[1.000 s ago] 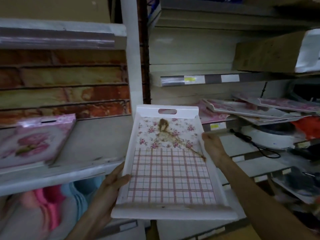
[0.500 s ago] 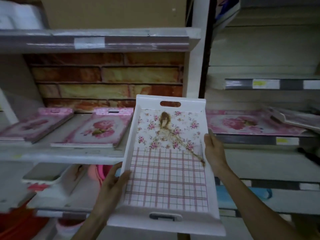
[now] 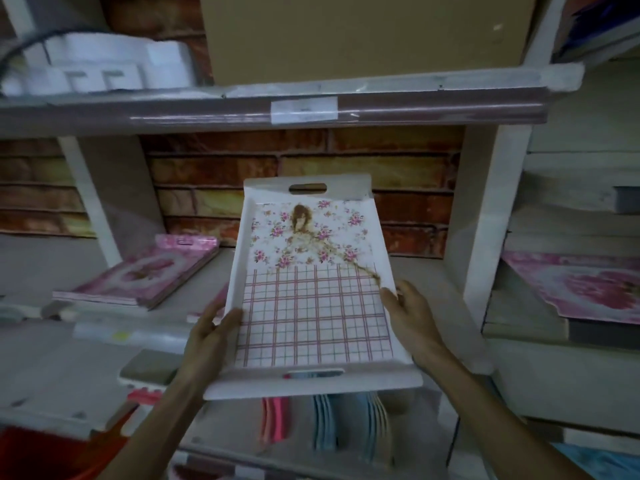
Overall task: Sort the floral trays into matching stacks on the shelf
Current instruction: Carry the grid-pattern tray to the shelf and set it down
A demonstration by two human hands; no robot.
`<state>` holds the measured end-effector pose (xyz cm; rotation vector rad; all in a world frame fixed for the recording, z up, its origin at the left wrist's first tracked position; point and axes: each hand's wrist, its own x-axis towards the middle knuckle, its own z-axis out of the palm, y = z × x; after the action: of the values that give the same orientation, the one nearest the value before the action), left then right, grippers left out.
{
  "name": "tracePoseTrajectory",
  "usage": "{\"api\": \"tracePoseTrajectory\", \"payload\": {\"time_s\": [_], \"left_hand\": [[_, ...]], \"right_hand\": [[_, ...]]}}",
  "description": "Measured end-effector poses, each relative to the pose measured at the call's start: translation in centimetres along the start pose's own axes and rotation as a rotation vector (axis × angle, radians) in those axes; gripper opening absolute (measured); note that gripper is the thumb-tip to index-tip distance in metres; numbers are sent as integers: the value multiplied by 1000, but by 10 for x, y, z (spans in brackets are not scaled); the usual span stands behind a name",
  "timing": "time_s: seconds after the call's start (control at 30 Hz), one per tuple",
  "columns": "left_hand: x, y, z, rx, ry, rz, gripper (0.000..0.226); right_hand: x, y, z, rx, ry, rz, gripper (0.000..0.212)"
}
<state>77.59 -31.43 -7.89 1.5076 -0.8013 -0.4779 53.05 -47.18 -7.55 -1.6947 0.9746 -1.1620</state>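
Note:
I hold a white tray with small pink flowers on its far half and a pink grid on its near half, tilted up in front of the middle shelf. My left hand grips its left rim. Its right rim is held by my right hand. A stack of pink rose trays lies on the shelf to the left. Behind the held tray's left edge a second pink tray is mostly hidden. Another pink rose tray lies on the neighbouring shelf at right.
A white upright post divides the shelf bays. The upper shelf carries a cardboard box and white foam pieces. Below stand pink and blue upright items. A brick-pattern back wall closes the bay.
The view has swung left and closer to the brick-backed bay. The tray stays in both hands and now sits over that shelf's right part, partly covering the second pink tray.

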Motion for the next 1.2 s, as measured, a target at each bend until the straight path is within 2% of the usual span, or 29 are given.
{"api": "tracePoseTrajectory", "payload": {"time_s": [0.27, 0.6, 0.77, 0.9, 1.2], "left_hand": [[104, -3, -45, 55, -30, 41, 20], [198, -24, -68, 280, -135, 29, 26], [222, -51, -72, 433, -222, -2, 32], [234, -69, -67, 556, -227, -7, 34], [244, -83, -65, 625, -248, -8, 35]], "right_hand": [[44, -7, 79, 11, 14, 24, 17], [93, 2, 147, -175, 51, 64, 15], [101, 20, 161, -242, 36, 147, 21], [102, 36, 165, -261, 37, 221, 23], [101, 57, 173, -275, 48, 262, 24]]}}
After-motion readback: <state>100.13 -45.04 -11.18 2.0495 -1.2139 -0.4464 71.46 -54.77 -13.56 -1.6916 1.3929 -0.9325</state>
